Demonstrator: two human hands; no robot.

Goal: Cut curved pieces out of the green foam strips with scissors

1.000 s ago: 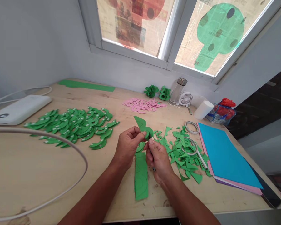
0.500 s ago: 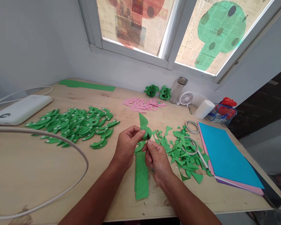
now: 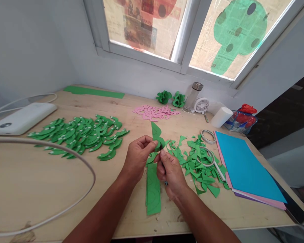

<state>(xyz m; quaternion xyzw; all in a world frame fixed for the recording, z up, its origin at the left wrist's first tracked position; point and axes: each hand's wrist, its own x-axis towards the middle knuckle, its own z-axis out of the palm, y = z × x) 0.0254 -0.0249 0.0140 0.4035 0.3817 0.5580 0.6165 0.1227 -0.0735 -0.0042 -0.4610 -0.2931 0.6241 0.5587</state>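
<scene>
My left hand point(image 3: 139, 152) pinches a piece of green paper point(image 3: 156, 131) between thumb and fingers; the paper has a pointed upper end and curved edges. Closed around a pair of small dark scissors point(image 3: 161, 148), my right hand point(image 3: 168, 167) hides most of their handles. The blades meet the paper's lower right edge. Below the hands, green paper strips point(image 3: 153, 195) with drawn curved outlines lie on the table. A cut green curved piece point(image 3: 151, 157) shows partly behind the fingers.
Left lies a heap of green curved pieces point(image 3: 83, 135), with a power bank point(image 3: 22, 118) and a looping cable point(image 3: 91, 168) nearby. Green scraps point(image 3: 202, 175), tape rolls point(image 3: 208, 136) and coloured sheets point(image 3: 248, 165) are at right. Behind are pink cutouts point(image 3: 154, 113) and a bottle point(image 3: 193, 96).
The hands and paper stay almost in place, shifting very slightly to the right in view. The scissors have tilted a little against the paper.
</scene>
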